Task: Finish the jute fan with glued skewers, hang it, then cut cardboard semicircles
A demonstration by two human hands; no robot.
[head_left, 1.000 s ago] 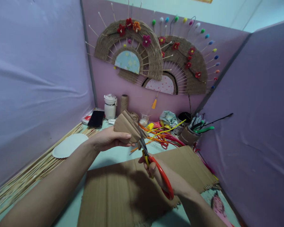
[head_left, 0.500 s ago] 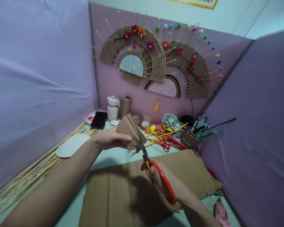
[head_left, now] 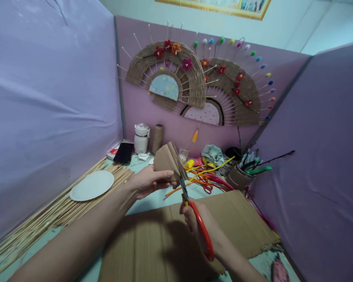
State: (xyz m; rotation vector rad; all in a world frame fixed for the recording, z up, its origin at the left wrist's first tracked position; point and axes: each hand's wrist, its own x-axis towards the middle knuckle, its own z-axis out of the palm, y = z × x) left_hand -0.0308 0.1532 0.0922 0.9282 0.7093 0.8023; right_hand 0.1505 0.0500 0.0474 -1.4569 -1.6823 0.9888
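Note:
Folded brown paper (head_left: 166, 160), fan-shaped with several layers, is pinched between the thumb and fingers of my left hand (head_left: 153, 181). In my right hand (head_left: 198, 217) are scissors (head_left: 202, 231) with red and yellow handles. Their metal blades reach up to the paper's right edge, and part of that edge lies at the blades. Both hands are raised over a flat sheet of corrugated cardboard (head_left: 147, 246), which has a ragged right end. My hands' shadow falls across the cardboard.
Left are thin sticks (head_left: 41, 219) with a white paper plate (head_left: 92, 185), and a black phone (head_left: 124, 152). Behind stand a white jar (head_left: 141, 139) and a twine spool (head_left: 158, 139). Orange and yellow pipe cleaners (head_left: 204, 174) lie right, near a tool-filled can (head_left: 239, 176).
Both hands, with the paper and scissors, have shifted slightly right in view. The background sits a little lower as the camera tilts up. Both grips stay the same.

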